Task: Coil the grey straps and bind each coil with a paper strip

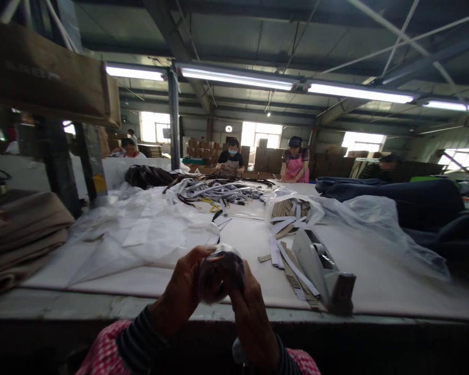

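Both hands meet at the near edge of the white work table (238, 245). My left hand (180, 294) and my right hand (252, 312) are closed round a small clear plastic bag (221, 273) with something dark inside. A thin dark strap (218, 224) rises from the bag toward the table. What the bag holds is too dim to name.
Clear plastic bags (140, 229) lie to the left, folded tan cloth (19, 229) at the far left. Paper tags (293, 260) and a grey tool (324, 271) sit to the right. Belts (219, 190) are heaped farther back, dark fabric (414, 203) at right. Workers (230, 156) sit beyond.
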Available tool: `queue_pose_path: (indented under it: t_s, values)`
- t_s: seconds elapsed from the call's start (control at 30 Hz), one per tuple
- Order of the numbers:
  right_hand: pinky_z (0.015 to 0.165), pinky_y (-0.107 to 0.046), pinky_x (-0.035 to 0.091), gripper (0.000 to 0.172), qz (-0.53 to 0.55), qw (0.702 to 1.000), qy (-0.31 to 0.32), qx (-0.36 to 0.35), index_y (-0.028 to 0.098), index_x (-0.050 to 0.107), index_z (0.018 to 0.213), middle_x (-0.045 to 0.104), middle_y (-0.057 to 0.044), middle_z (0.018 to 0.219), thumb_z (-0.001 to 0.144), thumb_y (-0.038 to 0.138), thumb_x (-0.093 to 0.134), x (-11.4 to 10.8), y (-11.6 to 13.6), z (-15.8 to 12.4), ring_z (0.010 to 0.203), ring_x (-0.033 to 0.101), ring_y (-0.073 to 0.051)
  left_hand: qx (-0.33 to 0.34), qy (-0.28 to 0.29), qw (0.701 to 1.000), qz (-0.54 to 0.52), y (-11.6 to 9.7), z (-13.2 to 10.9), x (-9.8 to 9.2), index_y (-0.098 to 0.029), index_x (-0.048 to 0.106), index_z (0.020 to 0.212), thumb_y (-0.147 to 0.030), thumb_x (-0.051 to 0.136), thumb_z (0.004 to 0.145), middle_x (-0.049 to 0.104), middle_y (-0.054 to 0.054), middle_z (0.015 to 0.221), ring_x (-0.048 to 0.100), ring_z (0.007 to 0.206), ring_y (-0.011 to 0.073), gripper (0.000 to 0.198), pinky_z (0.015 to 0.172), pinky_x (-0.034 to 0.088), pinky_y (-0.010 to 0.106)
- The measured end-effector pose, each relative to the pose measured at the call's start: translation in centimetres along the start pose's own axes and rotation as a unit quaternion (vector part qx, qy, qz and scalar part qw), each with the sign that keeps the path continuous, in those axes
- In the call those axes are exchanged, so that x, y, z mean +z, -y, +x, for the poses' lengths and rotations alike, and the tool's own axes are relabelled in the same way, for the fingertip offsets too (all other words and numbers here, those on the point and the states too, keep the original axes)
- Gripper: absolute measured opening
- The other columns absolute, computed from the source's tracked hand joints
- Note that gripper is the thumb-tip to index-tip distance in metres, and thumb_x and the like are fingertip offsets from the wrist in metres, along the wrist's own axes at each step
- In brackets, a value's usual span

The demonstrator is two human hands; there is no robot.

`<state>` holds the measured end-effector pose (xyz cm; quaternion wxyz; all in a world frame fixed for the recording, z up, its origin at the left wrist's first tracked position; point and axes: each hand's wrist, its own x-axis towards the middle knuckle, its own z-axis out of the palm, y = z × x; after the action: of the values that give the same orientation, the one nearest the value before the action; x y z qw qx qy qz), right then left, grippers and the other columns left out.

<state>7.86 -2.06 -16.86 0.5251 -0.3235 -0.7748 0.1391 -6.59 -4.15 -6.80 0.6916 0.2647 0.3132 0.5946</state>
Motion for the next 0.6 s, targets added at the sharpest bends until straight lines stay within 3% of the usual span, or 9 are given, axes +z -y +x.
queue_pose_path:
  t_s: [0.1,0.17,0.27,0.4,0.5,0.6]
  values:
    - [0.098,-0.047,0.057,0.035,-0.075,0.996,-0.037,-0.035,0.028,0.048,0.139,0.061,-0.013,0.134,0.106,0.031,0.036,1.0,-0.3,-0.7,0.129,0.058,-0.031,0.052,-0.095,0.994,0.028,0.6,0.0,-0.2,-0.016,0.064,0.062,-0.033,0.079,0.070,0.066,-0.001,0.057,0.057,0.050,0.0123,0.023,0.048,0.045,0.020]
    - [0.084,-0.040,0.061,0.026,-0.102,0.994,-0.025,-0.027,0.026,0.052,0.127,0.067,-0.011,0.113,0.104,0.025,0.039,0.7,0.3,-0.2,0.109,0.068,-0.029,0.093,-0.117,0.986,0.070,0.9,-0.2,-0.5,-0.018,0.065,0.065,-0.032,0.079,0.071,0.067,-0.002,0.061,0.059,0.055,0.0136,0.020,0.053,0.049,0.022]
    - [0.065,-0.032,0.057,0.010,-0.136,0.990,0.021,-0.023,0.022,0.051,0.108,0.063,-0.005,0.088,0.100,0.019,0.046,-1.0,1.9,1.9,0.075,0.068,-0.023,0.134,-0.047,0.969,0.201,0.2,-0.5,-0.9,-0.020,0.069,0.076,-0.038,0.075,0.078,0.071,0.001,0.074,0.064,0.071,0.0191,0.019,0.069,0.054,0.028]
    - [0.049,-0.029,0.045,0.013,-0.230,0.964,0.057,-0.124,0.021,0.046,0.100,0.057,-0.005,0.088,0.093,0.010,0.044,-3.4,3.4,5.4,0.064,0.059,-0.020,0.111,0.089,0.919,0.368,-3.6,-0.6,-1.0,-0.019,0.072,0.085,-0.050,0.070,0.084,0.071,0.003,0.081,0.063,0.081,0.0228,0.030,0.075,0.051,0.031]
    - [0.048,-0.030,0.043,0.016,-0.293,0.924,0.081,-0.230,0.019,0.048,0.102,0.058,-0.007,0.089,0.094,0.007,0.041,-4.2,3.4,7.4,0.067,0.057,-0.022,0.070,0.171,0.831,0.524,-6.8,-0.7,-0.4,-0.019,0.073,0.093,-0.046,0.076,0.082,0.068,0.001,0.083,0.060,0.080,0.0208,0.030,0.073,0.046,0.028]
    - [0.058,-0.032,0.051,0.019,-0.290,0.905,0.159,-0.267,0.015,0.050,0.112,0.061,-0.010,0.101,0.097,0.006,0.041,-4.6,2.9,8.4,0.081,0.061,-0.025,0.138,0.228,0.714,0.648,-7.9,-0.2,-0.9,-0.021,0.070,0.110,-0.039,0.073,0.089,0.068,0.003,0.103,0.060,0.096,0.0223,0.028,0.088,0.046,0.031]
